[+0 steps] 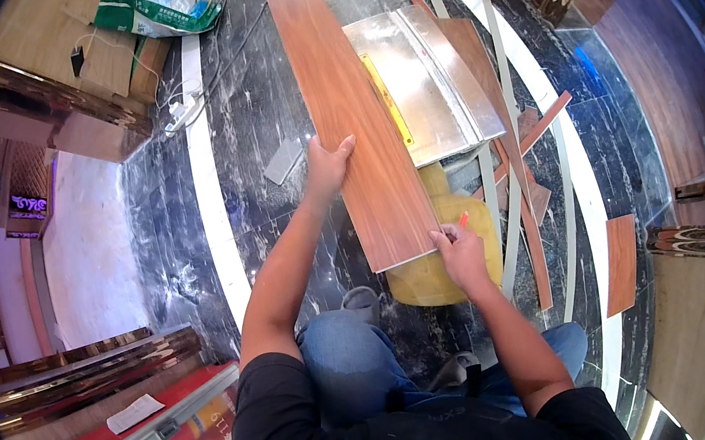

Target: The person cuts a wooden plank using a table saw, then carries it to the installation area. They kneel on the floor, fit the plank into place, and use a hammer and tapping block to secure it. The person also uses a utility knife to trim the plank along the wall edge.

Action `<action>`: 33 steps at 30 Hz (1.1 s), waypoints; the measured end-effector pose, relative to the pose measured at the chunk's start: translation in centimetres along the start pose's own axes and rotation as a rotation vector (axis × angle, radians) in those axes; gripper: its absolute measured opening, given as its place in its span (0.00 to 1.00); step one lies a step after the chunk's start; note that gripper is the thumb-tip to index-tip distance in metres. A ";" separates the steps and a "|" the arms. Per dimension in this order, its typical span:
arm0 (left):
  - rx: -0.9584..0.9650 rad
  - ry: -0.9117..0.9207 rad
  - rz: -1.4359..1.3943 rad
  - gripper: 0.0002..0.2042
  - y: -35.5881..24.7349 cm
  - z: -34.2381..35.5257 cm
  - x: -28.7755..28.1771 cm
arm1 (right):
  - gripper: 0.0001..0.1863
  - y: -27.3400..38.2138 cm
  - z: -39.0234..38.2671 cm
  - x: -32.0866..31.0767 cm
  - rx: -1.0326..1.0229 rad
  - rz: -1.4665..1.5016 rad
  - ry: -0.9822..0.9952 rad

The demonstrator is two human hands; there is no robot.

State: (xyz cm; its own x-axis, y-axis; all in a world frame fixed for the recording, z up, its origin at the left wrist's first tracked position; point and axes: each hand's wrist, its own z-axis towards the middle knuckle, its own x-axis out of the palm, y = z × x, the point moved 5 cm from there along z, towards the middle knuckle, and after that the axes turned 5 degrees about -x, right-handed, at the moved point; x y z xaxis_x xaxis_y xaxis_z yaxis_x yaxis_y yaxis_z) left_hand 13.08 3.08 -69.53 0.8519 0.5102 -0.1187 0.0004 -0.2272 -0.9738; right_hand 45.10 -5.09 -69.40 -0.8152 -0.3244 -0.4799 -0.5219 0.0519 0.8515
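Long reddish-brown wood-grain plank [347, 106] lies flat, far end over metal saw table [423, 79].

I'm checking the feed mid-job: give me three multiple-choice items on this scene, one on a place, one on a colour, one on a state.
1. Where does the left hand rest?
A. on the left long edge of the plank
B. on the green bag
C. on the person's own knee

2. What colour is the pencil in the right hand?
A. blue
B. red-orange
C. white

3. How does the plank lie?
A. standing upright against a wall
B. snapped in two
C. flat, its far part over the metal table and its near end by the right hand

Answers: 1 A, the fingers grip the plank's left edge. 2 B, a red-orange tip shows above the fingers. 3 C, the plank runs whole from the top of the view down to the hands.
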 end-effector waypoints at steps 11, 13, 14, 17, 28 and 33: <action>-0.029 -0.060 -0.037 0.22 2.6 9.4 -2.3 | 0.14 1.0 -1.5 0.1 -0.060 -0.071 0.039; -0.021 -0.042 -0.028 0.22 2.2 9.0 -1.6 | 0.13 0.8 -2.1 -0.4 -0.086 -0.127 0.028; -0.025 -0.047 -0.045 0.22 2.4 8.2 -1.2 | 0.13 0.6 -2.6 -0.5 -0.104 -0.150 0.014; -0.044 -0.032 -0.063 0.23 1.1 5.4 0.4 | 0.13 -0.5 -4.0 -1.3 -0.137 -0.168 -0.023; -0.085 0.008 -0.069 0.23 0.4 3.0 0.4 | 0.13 -2.1 -7.9 -2.0 -0.103 -0.171 -0.039; -0.115 -0.091 -0.052 0.24 0.2 9.6 -1.4 | 0.13 -1.9 -8.2 -1.4 -0.086 -0.156 0.003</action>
State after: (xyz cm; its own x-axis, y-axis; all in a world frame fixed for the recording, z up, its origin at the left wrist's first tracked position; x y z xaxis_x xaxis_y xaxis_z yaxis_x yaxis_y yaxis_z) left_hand 6.83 10.29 -71.43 0.7980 0.5957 -0.0908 0.1080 -0.2895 -0.9511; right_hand 49.24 -12.45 -68.59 -0.7251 -0.3248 -0.6072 -0.6186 -0.0804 0.7816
